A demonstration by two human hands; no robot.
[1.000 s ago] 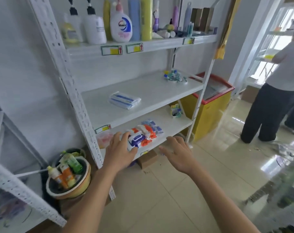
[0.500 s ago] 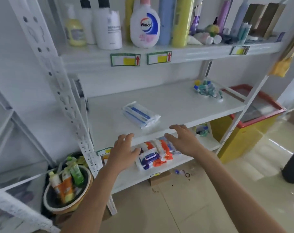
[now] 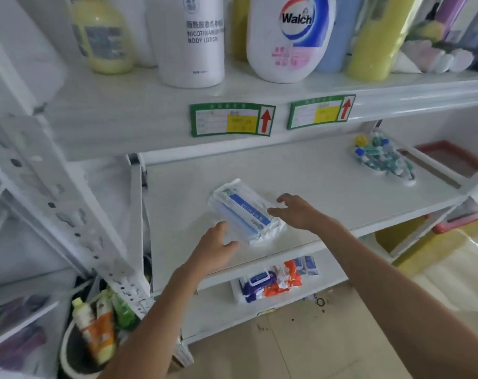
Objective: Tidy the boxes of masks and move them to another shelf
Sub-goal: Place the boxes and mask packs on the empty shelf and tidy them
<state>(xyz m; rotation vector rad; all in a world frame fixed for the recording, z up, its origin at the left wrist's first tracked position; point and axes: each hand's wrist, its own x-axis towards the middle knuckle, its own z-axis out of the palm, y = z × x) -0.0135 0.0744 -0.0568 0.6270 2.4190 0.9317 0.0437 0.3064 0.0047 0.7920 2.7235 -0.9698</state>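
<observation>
A stack of white and blue mask packs [image 3: 243, 210] lies flat near the front of the white middle shelf [image 3: 314, 176]. My left hand [image 3: 213, 250] hovers open at the stack's near left corner, fingers spread, close to it or just touching. My right hand [image 3: 298, 212] reaches in from the right, open, with fingertips at the stack's right edge. Neither hand grips the packs.
Bottles of lotion and soap [image 3: 290, 36] stand on the top shelf. Small blue and green items [image 3: 382, 157] lie at the middle shelf's back right. Wipe packs [image 3: 270, 283] sit on the bottom shelf. A basin of bottles [image 3: 98, 326] stands on the floor left, beside the perforated upright [image 3: 68, 201].
Both hands rose from the wipe packs on the bottom shelf to the mask packs on the middle shelf. The view moved closer and up.
</observation>
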